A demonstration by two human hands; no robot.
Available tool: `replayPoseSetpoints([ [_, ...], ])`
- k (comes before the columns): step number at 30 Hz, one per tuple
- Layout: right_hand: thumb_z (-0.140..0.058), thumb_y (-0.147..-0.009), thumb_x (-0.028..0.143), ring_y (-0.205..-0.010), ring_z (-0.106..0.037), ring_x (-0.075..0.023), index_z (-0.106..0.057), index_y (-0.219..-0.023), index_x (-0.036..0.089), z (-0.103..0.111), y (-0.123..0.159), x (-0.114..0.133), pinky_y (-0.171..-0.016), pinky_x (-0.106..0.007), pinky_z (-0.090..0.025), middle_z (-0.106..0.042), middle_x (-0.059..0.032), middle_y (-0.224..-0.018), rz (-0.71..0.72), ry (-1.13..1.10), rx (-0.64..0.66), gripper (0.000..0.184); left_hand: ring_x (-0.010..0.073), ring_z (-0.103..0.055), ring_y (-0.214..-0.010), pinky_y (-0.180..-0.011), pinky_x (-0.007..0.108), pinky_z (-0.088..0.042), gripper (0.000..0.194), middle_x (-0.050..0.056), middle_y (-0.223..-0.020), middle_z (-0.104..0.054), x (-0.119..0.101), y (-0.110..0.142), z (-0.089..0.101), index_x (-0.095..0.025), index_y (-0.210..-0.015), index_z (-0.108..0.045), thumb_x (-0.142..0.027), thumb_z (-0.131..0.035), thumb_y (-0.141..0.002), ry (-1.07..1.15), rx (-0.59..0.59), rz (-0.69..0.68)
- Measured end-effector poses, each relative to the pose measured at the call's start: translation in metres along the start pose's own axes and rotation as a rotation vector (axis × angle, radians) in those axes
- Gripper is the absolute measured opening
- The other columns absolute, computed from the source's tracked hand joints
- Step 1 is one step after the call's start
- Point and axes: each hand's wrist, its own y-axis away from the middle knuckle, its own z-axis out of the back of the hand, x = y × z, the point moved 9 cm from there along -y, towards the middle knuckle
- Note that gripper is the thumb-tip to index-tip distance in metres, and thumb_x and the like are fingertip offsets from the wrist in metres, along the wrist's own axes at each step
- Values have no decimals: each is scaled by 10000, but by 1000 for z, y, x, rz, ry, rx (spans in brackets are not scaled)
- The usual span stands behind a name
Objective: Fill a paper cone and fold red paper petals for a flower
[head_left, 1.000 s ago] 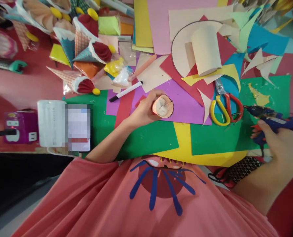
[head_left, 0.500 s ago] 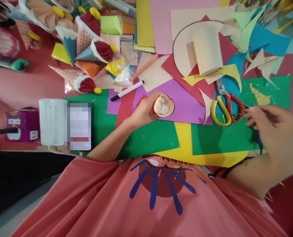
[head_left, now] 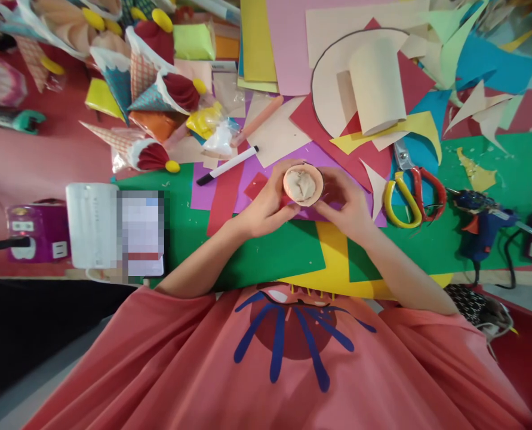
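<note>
My left hand point(head_left: 262, 208) and my right hand point(head_left: 345, 206) both grip a small beige paper tube point(head_left: 303, 184) with a round paper cap on its end, held over the purple sheet point(head_left: 332, 179). The fingers of each hand curl round the tube from either side. A blue glue gun point(head_left: 483, 218) lies on the green paper point(head_left: 507, 161) to the right, with no hand on it. Red and yellow scissors point(head_left: 411, 191) rest between the glue gun and my right hand.
A black marker point(head_left: 227, 165) lies left of the tube. A larger beige paper roll point(head_left: 377, 86) sits on a cut circle at the back. Paper cones point(head_left: 144, 149) crowd the back left. A white box point(head_left: 93, 224) and a purple power strip point(head_left: 37, 233) stand at left.
My right hand set the glue gun down on the green paper and moved left onto the tube. The tube rose slightly; my left hand kept its grip.
</note>
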Motion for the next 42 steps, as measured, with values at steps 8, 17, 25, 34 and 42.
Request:
replayPoseSetpoints([
  [8, -503, -934, 394, -1021, -624, -229, -589, -1083, 232, -3, 10, 3, -922, -414, -535, -654, -74, -1050, 139, 70, -104, 237, 274, -415, -1382, -1135, 453, -382, 655, 137, -1523, -349, 6, 5, -15, -264, -1525, -78, -396, -404, -973, -186, -7, 79],
  [17, -473, -954, 361, -1132, -601, -239, -557, -1163, 267, 0, 16, 12, -977, -465, -524, -627, -89, -1180, 283, 106, -123, 245, 248, -512, -1324, -1083, 401, -458, 599, 127, -1514, -417, -1, 6, -12, -270, -1538, -123, -463, -298, -1000, -188, 28, 23],
  [25, -560, -912, 426, -864, -696, -173, -588, -1114, 256, -2, 14, -10, -744, -327, -614, -692, -29, -991, 75, -234, -116, 266, 156, -689, -938, -835, 274, -569, 438, 69, -1102, -691, 13, 6, 12, -225, -1246, -578, -436, -637, -867, 78, -283, 124],
  [34, -674, -839, 380, -900, -675, -198, -667, -874, 228, 6, 12, 0, -811, -366, -581, -691, -31, -946, 121, -132, -168, 156, 119, -672, -842, -765, 236, -559, 403, 18, -954, -678, 15, 4, 8, -210, -1090, -626, -404, -762, -763, 243, -294, 179],
  [42, -570, -906, 423, -861, -706, -186, -639, -1096, 241, 2, 16, -5, -788, -361, -612, -714, -55, -1056, 91, -79, -167, 272, 151, -627, -947, -796, 269, -560, 571, 35, -1070, -592, 23, 8, 6, -251, -1205, -542, -501, -754, -737, 136, -297, 208],
])
